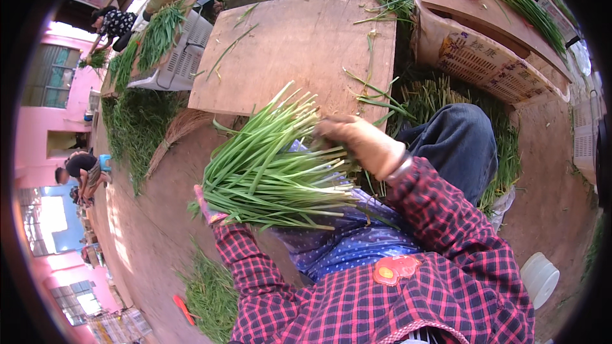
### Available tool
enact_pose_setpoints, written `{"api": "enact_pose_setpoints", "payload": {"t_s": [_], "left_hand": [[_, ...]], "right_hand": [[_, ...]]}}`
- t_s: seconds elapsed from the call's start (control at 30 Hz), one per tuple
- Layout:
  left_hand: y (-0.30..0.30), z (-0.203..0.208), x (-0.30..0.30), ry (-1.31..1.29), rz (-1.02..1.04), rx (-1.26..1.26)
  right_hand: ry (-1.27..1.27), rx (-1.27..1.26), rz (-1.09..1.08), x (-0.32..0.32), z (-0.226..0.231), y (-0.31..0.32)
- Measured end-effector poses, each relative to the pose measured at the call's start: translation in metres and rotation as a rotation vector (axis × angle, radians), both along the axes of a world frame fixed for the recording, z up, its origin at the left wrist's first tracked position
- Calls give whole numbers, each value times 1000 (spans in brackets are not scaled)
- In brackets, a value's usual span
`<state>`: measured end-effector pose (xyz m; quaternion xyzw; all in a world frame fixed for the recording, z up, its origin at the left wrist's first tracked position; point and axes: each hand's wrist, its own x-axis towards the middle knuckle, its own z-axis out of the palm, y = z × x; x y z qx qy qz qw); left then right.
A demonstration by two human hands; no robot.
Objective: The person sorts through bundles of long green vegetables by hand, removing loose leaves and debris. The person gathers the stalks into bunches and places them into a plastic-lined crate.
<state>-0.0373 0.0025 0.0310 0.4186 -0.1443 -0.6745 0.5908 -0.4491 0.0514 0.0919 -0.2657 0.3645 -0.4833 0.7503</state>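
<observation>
A large loose bunch of green garlic chives point(274, 165) lies across my lap, over a purple-blue dotted apron point(357, 242). Its leaf tips point left and its pale stem ends point right. My left hand point(209, 207) cradles the bunch from below at the leafy side; most of its fingers are hidden under the leaves. At the upper stem ends is my right hand point(366, 145), slightly blurred, with fingers curled together against the stems. Whatever sits between those fingertips cannot be made out.
Ahead stands a low wooden board point(299, 51) with stray leaves. Crates point(491, 67) topped with boards stand at right. Chive heaps point(143, 130) lie at left and beside my knee point(462, 143). A red-handled tool point(183, 309) and a white tub point(539, 279) are on the floor. Other people work at far left.
</observation>
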Motion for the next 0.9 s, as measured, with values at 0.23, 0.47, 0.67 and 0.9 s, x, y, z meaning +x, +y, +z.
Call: {"api": "enact_pose_setpoints", "payload": {"t_s": [0.23,0.47,0.67,0.9], "left_hand": [[3,-39,18,63,-9,-15],[-2,-52,17,98,-27,-18],[8,-72,30,128,-3,-21],[0,-56,5,-23,-75,-50]], "right_hand": [[150,-82,-242,-79,27,45],[518,-67,322,-3,14,42],[631,-157,173,-26,52,66],[1007,-215,-81,-57,9,42]]}}
